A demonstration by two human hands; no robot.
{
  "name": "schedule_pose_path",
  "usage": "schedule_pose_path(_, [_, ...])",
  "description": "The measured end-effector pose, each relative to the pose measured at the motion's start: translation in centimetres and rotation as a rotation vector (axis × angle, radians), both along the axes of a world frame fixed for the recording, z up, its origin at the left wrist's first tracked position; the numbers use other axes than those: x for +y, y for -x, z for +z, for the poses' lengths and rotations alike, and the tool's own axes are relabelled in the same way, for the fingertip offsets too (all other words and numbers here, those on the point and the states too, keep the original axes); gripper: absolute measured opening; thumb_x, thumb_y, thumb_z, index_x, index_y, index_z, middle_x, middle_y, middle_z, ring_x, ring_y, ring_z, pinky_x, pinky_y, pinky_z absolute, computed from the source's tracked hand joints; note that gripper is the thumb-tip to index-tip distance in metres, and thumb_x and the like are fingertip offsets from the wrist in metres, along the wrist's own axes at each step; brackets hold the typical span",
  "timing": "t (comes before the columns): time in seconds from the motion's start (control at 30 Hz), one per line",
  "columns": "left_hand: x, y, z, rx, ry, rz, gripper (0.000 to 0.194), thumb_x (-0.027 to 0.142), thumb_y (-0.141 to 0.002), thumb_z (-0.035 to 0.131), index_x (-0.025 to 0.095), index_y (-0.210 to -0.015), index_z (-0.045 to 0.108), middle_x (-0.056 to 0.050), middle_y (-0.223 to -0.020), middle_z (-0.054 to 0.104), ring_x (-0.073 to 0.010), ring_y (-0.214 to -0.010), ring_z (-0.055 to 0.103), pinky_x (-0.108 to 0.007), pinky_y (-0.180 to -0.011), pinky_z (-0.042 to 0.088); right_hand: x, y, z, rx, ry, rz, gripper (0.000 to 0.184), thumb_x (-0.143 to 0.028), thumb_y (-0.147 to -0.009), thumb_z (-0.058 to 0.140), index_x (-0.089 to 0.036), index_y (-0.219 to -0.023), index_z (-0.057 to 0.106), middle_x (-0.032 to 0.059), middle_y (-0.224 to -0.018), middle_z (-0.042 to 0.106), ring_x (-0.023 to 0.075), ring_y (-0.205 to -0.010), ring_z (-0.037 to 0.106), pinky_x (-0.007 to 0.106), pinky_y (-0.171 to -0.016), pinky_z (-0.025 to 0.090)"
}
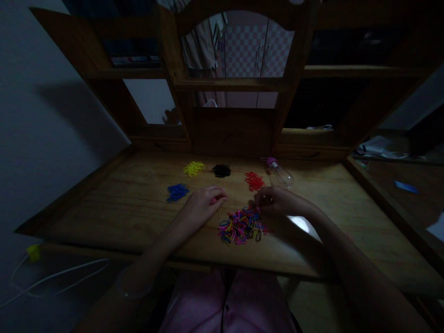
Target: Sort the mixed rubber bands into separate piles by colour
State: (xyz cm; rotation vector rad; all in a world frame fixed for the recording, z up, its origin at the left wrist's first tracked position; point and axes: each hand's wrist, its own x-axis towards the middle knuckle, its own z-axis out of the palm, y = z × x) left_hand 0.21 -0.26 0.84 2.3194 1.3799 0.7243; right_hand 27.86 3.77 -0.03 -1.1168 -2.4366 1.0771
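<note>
A mixed heap of small coloured rubber bands [241,226] lies on the wooden desk [121,208] in front of me. My left hand [204,203] rests just left of the heap with its fingers curled, pinching what looks like a pink band. My right hand [275,201] is at the heap's upper right edge, fingers closed in a pinch; what they hold is too small to name. Beyond the hands lie sorted piles: blue [177,192], yellow [193,168], black [221,170] and red [254,181].
A clear plastic bottle with a pink cap [279,173] lies on its side behind the red pile. A wooden hutch with shelves and a mirror [239,60] rises at the desk's back. White cables [52,275] hang at lower left. The scene is dim.
</note>
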Motion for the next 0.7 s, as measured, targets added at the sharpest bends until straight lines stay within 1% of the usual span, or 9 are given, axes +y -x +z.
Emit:
schedule_pose_path(0.17, [-0.4,-0.3,0.5,0.008,0.012,-0.007,0.020,0.027,-0.090,0.053,0.023,-0.100,0.069,-0.005,-0.107,0.068,-0.0200,-0.099,0.063,-0.033,-0.089,0.048,0.0,0.0,0.1,0.023,0.014,0.007,0.015,-0.020,-0.075,0.065,-0.020,-0.089,0.069,0.0011,-0.076,0.066,0.0137,-0.067,0.058,0.023,-0.058,0.042])
schedule_pose_path(0.23, [-0.5,-0.4,0.6,0.017,0.027,-0.018,0.019,0.026,-0.090,0.053,0.022,-0.098,0.069,-0.005,-0.107,0.068,-0.0198,-0.099,0.063,-0.032,-0.088,0.048,-0.2,0.1,0.2,0.066,0.021,0.046,0.019,-0.017,-0.076,0.064,-0.021,-0.093,0.069,0.0006,-0.078,0.065,0.0135,-0.069,0.057,0.023,-0.060,0.043])
schedule_pose_path(0.37, [-0.5,-0.5,0.5,0.031,0.046,-0.024,0.017,0.026,-0.089,0.054,0.021,-0.095,0.069,-0.005,-0.103,0.069,-0.0202,-0.098,0.062,-0.031,-0.087,0.048,-0.4,0.3,0.3,0.107,0.021,0.152,0.021,-0.014,-0.079,0.059,-0.021,-0.097,0.069,0.0021,-0.088,0.066,0.0141,-0.076,0.058,0.025,-0.067,0.045])
schedule_pose_path(0.53, [-0.9,-0.7,0.8,0.039,0.077,-0.020,0.017,0.027,-0.089,0.054,0.022,-0.093,0.070,-0.004,-0.101,0.069,-0.0202,-0.095,0.063,-0.031,-0.084,0.048,-0.6,0.5,0.6,0.116,0.048,0.148,0.025,-0.014,-0.078,0.061,-0.020,-0.102,0.066,0.0010,-0.086,0.065,0.0129,-0.072,0.056,0.023,-0.065,0.045])
schedule_pose_path(0.63, [-1.4,-0.8,1.2,0.022,0.092,-0.025,0.016,0.026,-0.089,0.055,0.023,-0.094,0.070,-0.003,-0.102,0.070,-0.0197,-0.097,0.062,-0.031,-0.088,0.047,-0.7,0.5,0.8,0.107,0.052,0.124,0.022,-0.016,-0.080,0.060,-0.020,-0.101,0.065,0.0017,-0.088,0.065,0.0123,-0.072,0.056,0.023,-0.064,0.045])
schedule_pose_path(0.7, [-1.9,-0.8,1.1,-0.002,0.120,-0.041,0.016,0.027,-0.089,0.056,0.023,-0.095,0.070,-0.002,-0.102,0.070,-0.0193,-0.098,0.062,-0.031,-0.088,0.047,-0.7,0.4,0.8,0.082,0.042,0.106,0.019,-0.018,-0.081,0.061,-0.019,-0.099,0.065,0.0020,-0.086,0.065,0.0123,-0.071,0.056,0.022,-0.062,0.044])
